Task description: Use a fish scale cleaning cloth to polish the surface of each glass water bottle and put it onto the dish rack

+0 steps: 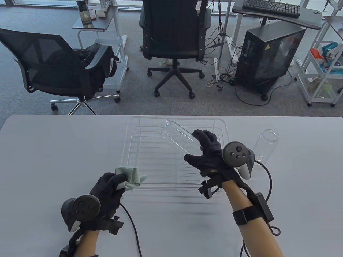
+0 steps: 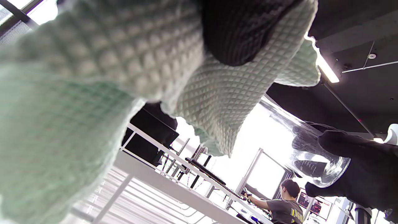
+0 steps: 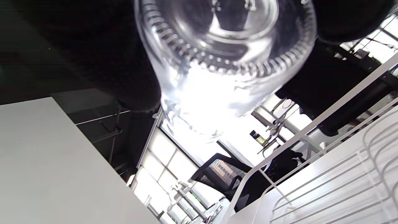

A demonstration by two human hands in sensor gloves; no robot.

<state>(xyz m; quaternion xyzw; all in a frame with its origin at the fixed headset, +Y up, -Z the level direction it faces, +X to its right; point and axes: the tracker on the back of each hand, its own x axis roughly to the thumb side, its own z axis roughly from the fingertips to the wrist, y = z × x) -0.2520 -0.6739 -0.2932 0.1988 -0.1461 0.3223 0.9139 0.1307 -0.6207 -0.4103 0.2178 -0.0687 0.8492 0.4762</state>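
White table point(image 1: 53, 150) w/ clear dish rack point(image 1: 219, 125) at centre: right hand point(image 1: 207, 155) grips glass bottle point(image 1: 175, 135) tilted above rack, left hand point(image 1: 108, 188) clutches pale green cloth point(image 1: 131, 178) near rack's front-left corner, 2nd bottle point(image 1: 265, 144) upright just right of rack.
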